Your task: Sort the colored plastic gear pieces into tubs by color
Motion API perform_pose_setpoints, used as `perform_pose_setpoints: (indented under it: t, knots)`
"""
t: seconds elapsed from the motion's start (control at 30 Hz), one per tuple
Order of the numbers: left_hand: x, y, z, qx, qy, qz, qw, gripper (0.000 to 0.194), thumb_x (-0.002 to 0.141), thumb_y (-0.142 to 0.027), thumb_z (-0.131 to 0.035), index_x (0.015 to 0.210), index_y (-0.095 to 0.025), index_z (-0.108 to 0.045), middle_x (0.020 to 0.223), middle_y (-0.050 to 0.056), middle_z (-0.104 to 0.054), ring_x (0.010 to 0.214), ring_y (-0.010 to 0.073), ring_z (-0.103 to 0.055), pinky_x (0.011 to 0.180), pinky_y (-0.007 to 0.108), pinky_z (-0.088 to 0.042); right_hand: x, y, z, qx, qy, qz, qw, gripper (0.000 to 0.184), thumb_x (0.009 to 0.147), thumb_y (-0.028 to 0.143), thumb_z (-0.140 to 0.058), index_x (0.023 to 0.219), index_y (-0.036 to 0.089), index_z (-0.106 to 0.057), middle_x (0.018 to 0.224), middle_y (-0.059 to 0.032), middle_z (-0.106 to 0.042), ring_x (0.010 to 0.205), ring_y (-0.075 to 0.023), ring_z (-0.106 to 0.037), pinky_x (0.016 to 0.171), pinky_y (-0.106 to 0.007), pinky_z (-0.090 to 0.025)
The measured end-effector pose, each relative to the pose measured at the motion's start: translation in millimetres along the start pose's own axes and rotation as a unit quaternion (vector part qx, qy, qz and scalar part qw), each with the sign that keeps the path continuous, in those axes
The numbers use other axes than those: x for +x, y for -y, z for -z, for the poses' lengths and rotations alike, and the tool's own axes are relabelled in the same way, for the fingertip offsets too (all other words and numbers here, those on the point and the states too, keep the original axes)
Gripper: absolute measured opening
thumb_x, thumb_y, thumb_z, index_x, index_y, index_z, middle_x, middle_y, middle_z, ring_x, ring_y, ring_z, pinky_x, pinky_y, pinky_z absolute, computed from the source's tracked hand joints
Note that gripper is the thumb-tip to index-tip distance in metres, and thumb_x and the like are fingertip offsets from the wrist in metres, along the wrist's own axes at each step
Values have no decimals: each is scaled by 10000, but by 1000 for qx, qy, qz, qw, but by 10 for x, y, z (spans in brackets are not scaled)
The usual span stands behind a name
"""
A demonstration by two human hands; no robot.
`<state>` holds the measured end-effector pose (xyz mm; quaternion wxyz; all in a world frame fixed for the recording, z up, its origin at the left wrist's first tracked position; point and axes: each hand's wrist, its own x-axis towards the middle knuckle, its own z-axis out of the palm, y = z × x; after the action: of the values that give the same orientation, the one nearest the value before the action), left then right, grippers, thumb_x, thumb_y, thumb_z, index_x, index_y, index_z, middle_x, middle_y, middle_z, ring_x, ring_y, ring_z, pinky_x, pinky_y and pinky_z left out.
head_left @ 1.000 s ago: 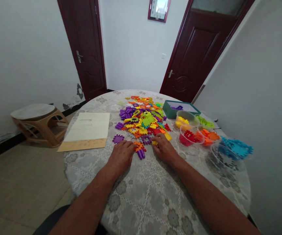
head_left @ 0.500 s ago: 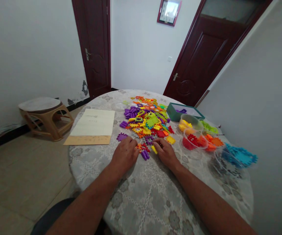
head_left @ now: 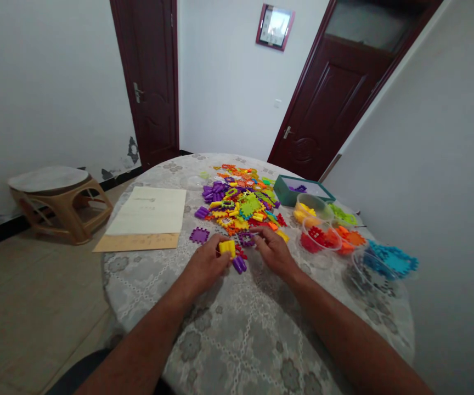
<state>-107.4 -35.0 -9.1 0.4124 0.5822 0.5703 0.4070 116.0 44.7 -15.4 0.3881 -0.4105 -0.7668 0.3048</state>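
Observation:
My left hand (head_left: 209,259) is closed on a yellow plastic block (head_left: 227,248), pinched between thumb and fingers just above the table. My right hand (head_left: 274,249) reaches to the near edge of the pile, its fingers apart beside a dark purple notched piece (head_left: 245,238); whether they touch it I cannot tell. Between the hands lie a purple ribbed block (head_left: 240,265) and some red pieces (head_left: 240,252). A flat purple notched square (head_left: 199,235) lies beyond my left hand. The mixed pile of colourful interlocking pieces (head_left: 250,206) spreads ahead.
On the right stand a green box (head_left: 285,193) and clear tubs with yellow pieces (head_left: 304,212), red pieces (head_left: 319,240), orange pieces (head_left: 350,239) and blue pieces (head_left: 395,259). Paper sheets (head_left: 148,211) lie on the left of the cloth-covered round table (head_left: 245,340). A stool (head_left: 58,203) stands beyond.
The yellow block now shows in my left hand, which has turned to face upward more. My right hand, which had a yellow piece at its fingertips, now shows none. The view has shifted slightly.

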Motion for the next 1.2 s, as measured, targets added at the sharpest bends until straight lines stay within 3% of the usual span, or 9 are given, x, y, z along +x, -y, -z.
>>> perform_pose_setpoints:
  t: [0.1,0.2,0.4,0.5,0.7,0.87,0.93,1.03,1.2]
  knots:
    - [7,-21,8,-34,-9,37,999,291,883,-221,-537,1171,-202,-576,881,47,-762,679,153,-713,545,221,-503,330,-336,275,-176,-66,47,981,284,946,266,-556,1164,216,-730,1188,-120,-736,1140,-285,-666,1053,-480,-507]
    - [-6,-72,7,-45,11,43,998,272,864,-200,-542,1136,-196,-554,837,39,-764,566,124,-660,486,203,-477,593,-578,401,-263,-81,51,960,339,934,226,-544,1222,191,-719,1218,-138,-734,1179,-288,-650,1101,-479,-475]
    - [-10,-96,-2,-57,15,55,997,490,850,-169,-527,1339,-198,-514,780,10,-757,484,121,-605,444,210,-467,771,-551,185,-397,25,-20,917,389,983,280,-576,1341,156,-666,1360,-161,-677,1262,-267,-614,1101,-350,-434]
    - [8,-76,9,-75,16,63,995,540,846,-170,-546,1384,-185,-505,801,22,-761,489,124,-620,472,226,-500,769,-472,113,-407,25,-60,911,373,996,324,-567,1303,145,-680,1350,-170,-668,1237,-262,-623,1046,-323,-445]
    - [14,-73,4,-136,15,85,987,594,833,-195,-611,1415,-180,-494,870,51,-774,570,148,-688,569,268,-569,539,-379,173,-355,23,-48,933,266,1001,331,-525,1038,160,-726,1061,-118,-744,1015,-228,-661,889,-302,-452]
    - [0,-86,-16,-142,27,79,986,646,856,-328,-706,1441,-163,-488,906,82,-765,670,190,-724,619,313,-597,196,-138,99,-134,-42,-50,989,296,1008,394,-483,883,190,-657,806,-32,-666,758,-179,-606,715,-283,-439]
    - [4,-83,-12,-130,34,70,988,695,847,-408,-745,1446,-164,-491,1002,115,-762,758,221,-746,649,338,-611,69,16,-11,11,4,-97,995,336,1014,474,-481,900,203,-643,691,14,-597,623,-158,-551,602,-265,-413]
    - [12,-76,5,-122,49,49,990,758,810,-472,-791,1441,-161,-509,1191,157,-721,940,268,-746,700,358,-628,-78,245,-219,157,102,-124,974,315,1001,488,-526,966,204,-660,637,41,-554,540,-141,-497,525,-252,-383]
    - [16,-55,31,-123,63,15,990,690,803,-443,-790,1396,-169,-567,1200,120,-714,982,251,-727,709,312,-613,-194,424,-417,52,59,-20,997,190,1010,332,-567,969,205,-703,886,-11,-697,783,-151,-622,723,-268,-465]
